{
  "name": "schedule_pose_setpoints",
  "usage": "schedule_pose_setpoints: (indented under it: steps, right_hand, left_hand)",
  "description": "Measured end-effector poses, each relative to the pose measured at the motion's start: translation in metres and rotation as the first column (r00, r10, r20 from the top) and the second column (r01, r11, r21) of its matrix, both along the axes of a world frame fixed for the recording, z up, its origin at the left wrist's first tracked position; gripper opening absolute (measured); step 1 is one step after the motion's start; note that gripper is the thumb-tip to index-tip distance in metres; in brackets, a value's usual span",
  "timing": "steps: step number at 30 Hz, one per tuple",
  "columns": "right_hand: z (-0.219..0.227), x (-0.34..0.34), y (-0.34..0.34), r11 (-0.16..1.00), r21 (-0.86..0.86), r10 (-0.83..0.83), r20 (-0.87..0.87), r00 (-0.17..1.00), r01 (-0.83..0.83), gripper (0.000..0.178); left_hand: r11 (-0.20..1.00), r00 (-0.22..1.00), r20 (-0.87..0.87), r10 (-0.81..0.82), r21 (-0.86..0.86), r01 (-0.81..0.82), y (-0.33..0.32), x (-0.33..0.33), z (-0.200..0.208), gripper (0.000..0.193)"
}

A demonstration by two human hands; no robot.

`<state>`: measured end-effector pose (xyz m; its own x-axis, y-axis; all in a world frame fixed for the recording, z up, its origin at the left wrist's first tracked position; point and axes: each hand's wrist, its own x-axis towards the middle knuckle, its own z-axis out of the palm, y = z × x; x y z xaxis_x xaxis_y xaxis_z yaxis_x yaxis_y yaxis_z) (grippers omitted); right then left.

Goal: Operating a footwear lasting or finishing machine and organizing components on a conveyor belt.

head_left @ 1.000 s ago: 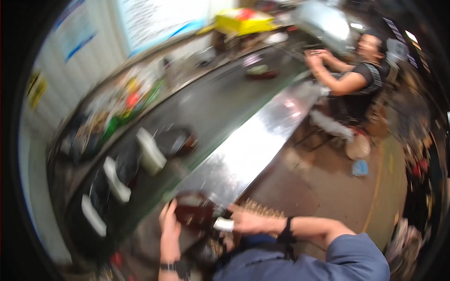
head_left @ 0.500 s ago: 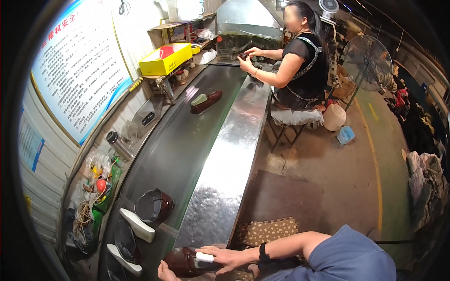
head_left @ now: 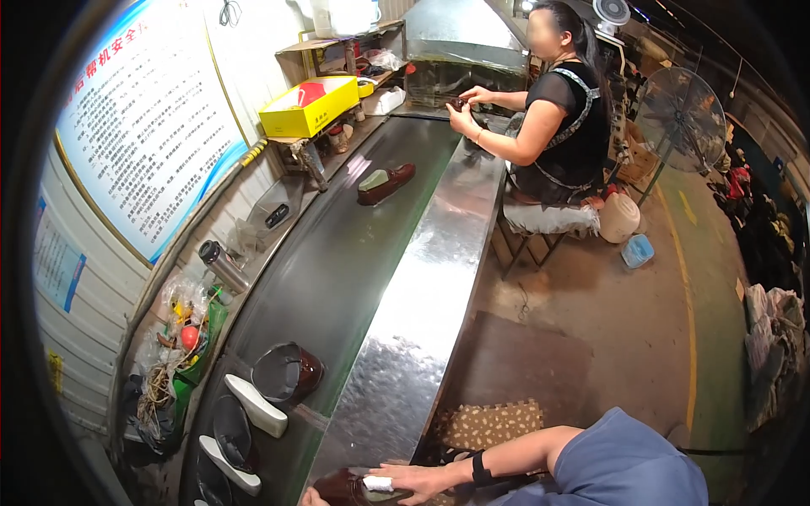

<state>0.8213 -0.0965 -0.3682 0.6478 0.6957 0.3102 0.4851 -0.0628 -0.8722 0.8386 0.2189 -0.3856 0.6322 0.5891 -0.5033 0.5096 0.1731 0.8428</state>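
Observation:
A dark brown leather shoe [head_left: 342, 487] lies at the near end of the metal bench, partly cut off by the lower edge. At its left side is my left hand [head_left: 313, 498], of which only a small part shows, fingers curled against the leather. My right hand [head_left: 422, 479] reaches across the shoe's opening from the right, its fingers pressing a small white wad, seemingly cloth [head_left: 378, 483], onto the upper. Left of the bench stand a brown upper with grey lining [head_left: 287, 373], a white sole [head_left: 256, 405], a dark upper [head_left: 233, 432] and another white sole [head_left: 229, 465].
A dark conveyor belt [head_left: 337, 244] runs away beside the shiny metal ledge [head_left: 401, 337], carrying one brown shoe [head_left: 386, 183]. At the far end a seated co-worker [head_left: 561, 118] handles a dark piece. Along the left shelf are a thermos [head_left: 223, 266] and a yellow box [head_left: 309, 107].
The whole view has shifted, so the shoe and both hands sit lower in the picture. Both hands stay on the shoe; less of my left hand shows.

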Motion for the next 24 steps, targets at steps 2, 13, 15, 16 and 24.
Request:
schedule_pose_setpoints:
  steps: [2,13,15,16,24]
  right_hand:
    - [-0.002,0.005,-0.005,0.999,-0.013,0.038,0.044,0.998,-0.038,0.088]
    - [0.053,0.013,0.005,0.979,0.091,0.195,-0.124,0.973,-0.185,0.085]
    - [0.093,0.008,0.015,0.947,0.047,0.319,-0.222,0.921,-0.317,0.084]
    - [0.116,0.005,0.027,0.939,0.08,0.337,-0.411,0.847,-0.335,0.086]
    - [0.24,-0.096,0.145,0.626,0.138,0.232,-0.973,0.015,-0.768,0.052]
  left_hand:
    - [0.999,0.997,-0.073,-0.036,-0.032,0.034,-0.007,0.01,-0.001,0.035]
    - [0.915,0.978,0.077,0.195,0.346,-0.21,-0.035,-0.042,0.047,0.034]
    - [0.886,0.941,0.16,0.299,0.319,-0.336,-0.036,-0.068,0.079,0.035]
    - [0.855,0.922,0.167,0.348,0.347,-0.386,-0.036,-0.086,0.104,0.041]
    - [0.559,0.758,0.228,0.611,0.555,-0.616,-0.043,-0.298,0.27,0.044]
